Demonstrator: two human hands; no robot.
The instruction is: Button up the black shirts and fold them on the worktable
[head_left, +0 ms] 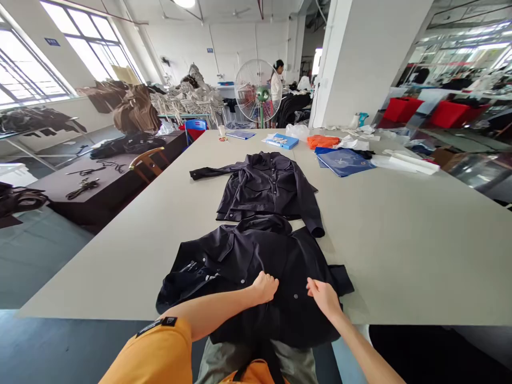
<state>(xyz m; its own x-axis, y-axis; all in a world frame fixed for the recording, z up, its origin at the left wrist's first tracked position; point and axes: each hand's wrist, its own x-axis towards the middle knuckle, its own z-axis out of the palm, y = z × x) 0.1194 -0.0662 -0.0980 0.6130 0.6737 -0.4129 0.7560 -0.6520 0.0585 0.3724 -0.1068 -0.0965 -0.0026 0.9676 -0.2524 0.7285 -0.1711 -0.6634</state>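
Note:
A black jacket (240, 250) with round metal buttons lies rumpled at the table's near edge, its lower part hanging over toward my lap. My left hand (266, 288) is closed on the cloth near the jacket's middle. To its right, my right hand (323, 296) has its fingers pinched together on the same jacket, just beside a button (296, 296). What lies inside the fingertips is too small to see clearly. A second dark jacket (268, 184) is spread front up just beyond, one sleeve stretched left and the other bent toward me.
On the pale table (400, 240), blue folders (344, 161), a blue box (282, 141), orange cloth (322, 141) and white papers lie toward the far side. Scissors (224, 140) rest near a cup. Beyond stand a large fan (259, 93) and a person (276, 85). A wooden chair (147, 158) is left.

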